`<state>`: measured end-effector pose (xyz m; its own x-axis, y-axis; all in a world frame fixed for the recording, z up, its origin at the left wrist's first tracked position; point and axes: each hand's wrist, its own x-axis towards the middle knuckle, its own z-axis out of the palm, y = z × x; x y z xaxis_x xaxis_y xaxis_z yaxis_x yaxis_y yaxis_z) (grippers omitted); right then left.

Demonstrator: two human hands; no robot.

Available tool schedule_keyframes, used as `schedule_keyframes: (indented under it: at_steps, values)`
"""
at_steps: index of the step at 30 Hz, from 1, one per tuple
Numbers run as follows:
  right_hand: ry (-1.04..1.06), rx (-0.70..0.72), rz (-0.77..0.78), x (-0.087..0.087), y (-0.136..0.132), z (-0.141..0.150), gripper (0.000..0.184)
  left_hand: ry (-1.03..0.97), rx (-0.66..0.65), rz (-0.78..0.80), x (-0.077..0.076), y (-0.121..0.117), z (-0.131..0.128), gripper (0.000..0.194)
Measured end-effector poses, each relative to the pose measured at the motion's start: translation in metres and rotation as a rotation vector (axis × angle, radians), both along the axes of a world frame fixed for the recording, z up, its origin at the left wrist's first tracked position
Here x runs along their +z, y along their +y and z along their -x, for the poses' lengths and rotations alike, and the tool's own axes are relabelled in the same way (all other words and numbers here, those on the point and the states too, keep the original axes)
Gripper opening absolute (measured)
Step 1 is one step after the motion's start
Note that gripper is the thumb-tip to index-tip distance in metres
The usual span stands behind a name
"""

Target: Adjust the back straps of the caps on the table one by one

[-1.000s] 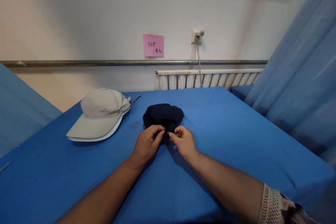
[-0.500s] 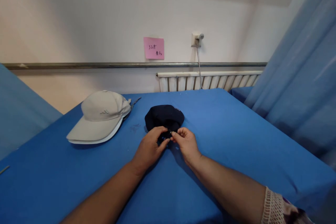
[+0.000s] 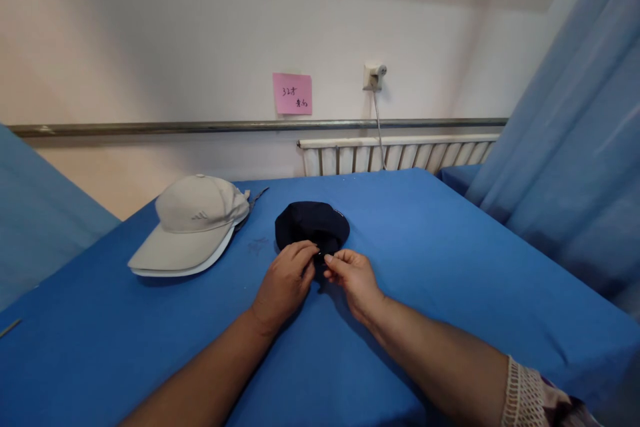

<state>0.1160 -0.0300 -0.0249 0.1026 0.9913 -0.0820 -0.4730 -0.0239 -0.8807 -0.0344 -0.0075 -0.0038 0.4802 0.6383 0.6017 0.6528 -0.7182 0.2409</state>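
Note:
A dark navy cap (image 3: 310,221) lies on the blue-covered table, its strap end toward me. My left hand (image 3: 287,277) is closed at the near edge of the cap, fingertips pinching the strap, with the thumb partly hidden below. My right hand (image 3: 354,277) pinches the same strap from the right, thumb against forefinger. Between the two sets of fingertips a small shiny bit of the strap glints; whether it is a buckle is too small to tell.
Light grey caps (image 3: 193,223), stacked one on the other, sit on the left of the blue table cover (image 3: 450,293). Behind are a metal rail (image 3: 210,127), a radiator (image 3: 400,153), a socket with a plug (image 3: 373,77) and a pink note (image 3: 293,93). Blue curtains (image 3: 570,147) hang at the sides.
My left fingers spread around the strap half a second ago and have since closed together over it. My right hand keeps its pinch. The navy cap has shifted only slightly.

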Motion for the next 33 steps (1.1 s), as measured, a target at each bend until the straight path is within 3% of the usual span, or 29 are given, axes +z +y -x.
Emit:
schedule_keyframes:
  at_steps: [11,17,22,25,27,33]
  values:
    - [-0.169,-0.016,-0.12,-0.007,0.008,-0.003,0.025,-0.165,0.049,0.064,0.002,0.001,0.0,0.02]
    - [-0.642,-0.078,-0.337,-0.012,0.012,-0.01,0.009,-0.221,0.09,0.146,0.004,0.003,0.002,0.02]
    - [-0.981,-0.208,-0.576,0.0,0.018,-0.024,0.029,-0.222,0.071,0.229,0.009,0.001,0.001,0.02]
    - [-1.039,-0.123,-0.733,0.005,0.022,-0.032,0.04,-0.225,0.074,0.288,0.01,0.002,0.003,0.022]
    - [-1.06,-0.015,-0.801,0.005,0.024,-0.035,0.032,-0.221,0.07,0.328,0.009,0.004,0.005,0.023]
    - [-0.988,0.092,-0.703,-0.001,0.027,-0.034,0.017,-0.266,-0.017,0.516,0.007,0.011,0.008,0.022]
